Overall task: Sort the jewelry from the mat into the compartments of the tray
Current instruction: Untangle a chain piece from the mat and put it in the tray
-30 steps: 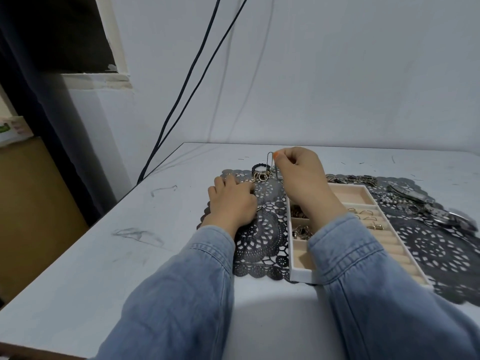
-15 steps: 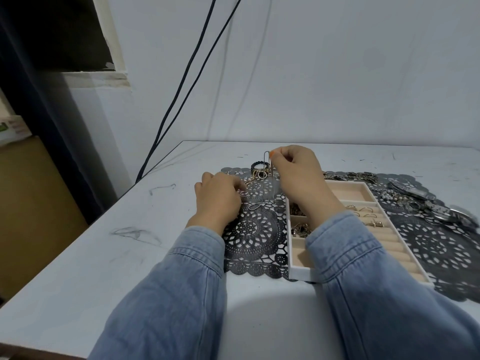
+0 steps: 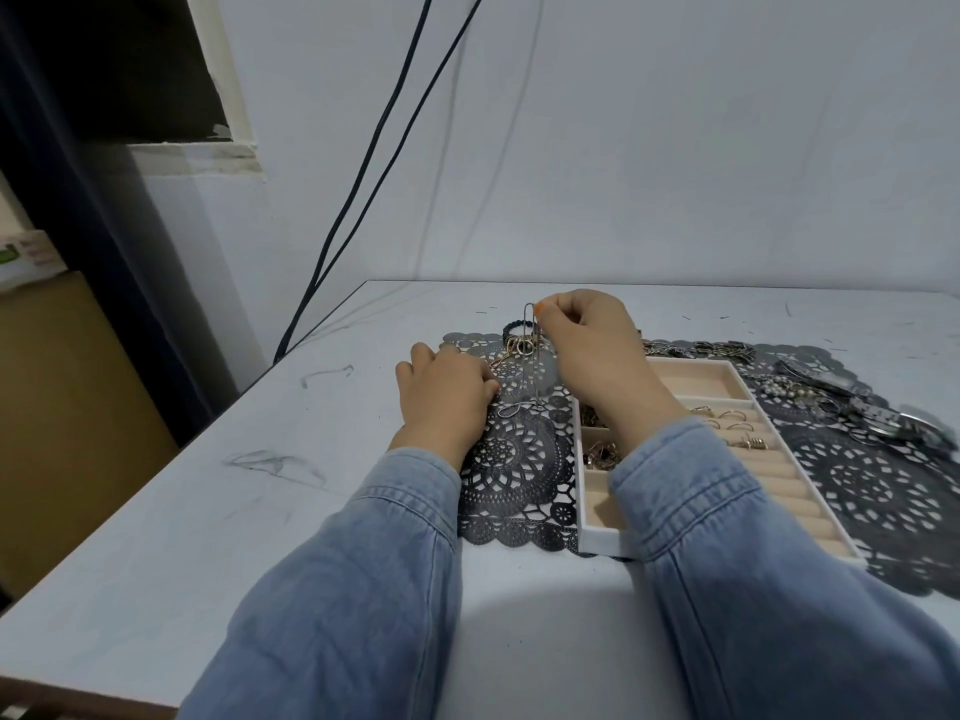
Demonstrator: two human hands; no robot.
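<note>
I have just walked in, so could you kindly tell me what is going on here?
A person is sorting jewelry. The right hand pinches a thin silver chain and holds it up over the black lace mat, its lower end on the mat. The left hand rests on the mat, fingers curled; whether it grips anything is unclear. The tray beside them already holds rings and other pieces.

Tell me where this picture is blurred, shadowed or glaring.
Head view: dim, even light, no glare; soft shadow on the table under the sleeves; jewelry at the far right edge is smeared by blur; right hand and its chain look sharp; top-left corner is nearly black.
</note>
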